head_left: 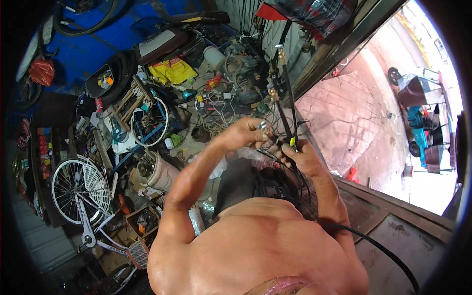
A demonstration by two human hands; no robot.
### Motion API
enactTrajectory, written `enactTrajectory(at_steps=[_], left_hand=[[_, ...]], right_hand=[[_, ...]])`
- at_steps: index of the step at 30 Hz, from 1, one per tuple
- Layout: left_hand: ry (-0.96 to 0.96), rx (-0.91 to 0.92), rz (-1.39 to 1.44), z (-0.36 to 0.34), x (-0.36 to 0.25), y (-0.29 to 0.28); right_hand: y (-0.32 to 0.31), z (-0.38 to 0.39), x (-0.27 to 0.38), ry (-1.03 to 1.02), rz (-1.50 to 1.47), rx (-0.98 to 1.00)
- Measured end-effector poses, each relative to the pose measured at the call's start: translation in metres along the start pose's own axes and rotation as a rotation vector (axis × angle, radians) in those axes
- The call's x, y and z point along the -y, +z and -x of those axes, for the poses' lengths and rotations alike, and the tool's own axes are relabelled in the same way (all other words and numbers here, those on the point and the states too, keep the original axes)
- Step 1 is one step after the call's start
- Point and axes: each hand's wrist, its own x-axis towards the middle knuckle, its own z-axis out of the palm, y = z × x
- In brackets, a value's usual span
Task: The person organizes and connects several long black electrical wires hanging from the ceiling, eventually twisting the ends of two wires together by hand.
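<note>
My left hand [249,133] is closed on a small shiny metal fitting [263,128], held just left of the bundle of black hoses. My right hand [301,157] grips the black hoses [285,119] beside a bright yellow piece [292,142] on one of them. Two of the hoses stand up above my hands with brass-coloured fittings [281,57] at their upper ends. A black hose [378,246] also runs out past my right arm toward the lower right.
Bicycle parts [78,191], a bucket [160,174], a yellow bag [172,71], tangled wires [221,110] and machinery [236,73] crowd the left and back. A doorway frame [322,66] borders a paved area [339,118] on the right, where a three-wheeled vehicle [420,125] stands.
</note>
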Motion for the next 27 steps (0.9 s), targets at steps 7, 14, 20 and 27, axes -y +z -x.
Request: enactTrajectory(at_steps=[7,14,20,27], left_hand=[[0.306,-0.633,-0.239,0.014,0.045,0.075],[0.319,-0.633,-0.038,0.016,0.049,0.073],[0.341,-0.642,-0.067,0.015,0.041,0.074],[0.406,-0.662,-0.115,0.016,0.03,0.068]], right_hand=[[0.004,-0.025,-0.027,-0.501,0.745,-0.333],[-0.003,-0.018,-0.011,-0.583,1.183,-0.127],[-0.014,-0.011,0.021,-0.405,1.399,-0.074],[-0.031,-0.022,0.012,-0.182,0.798,-0.009]])
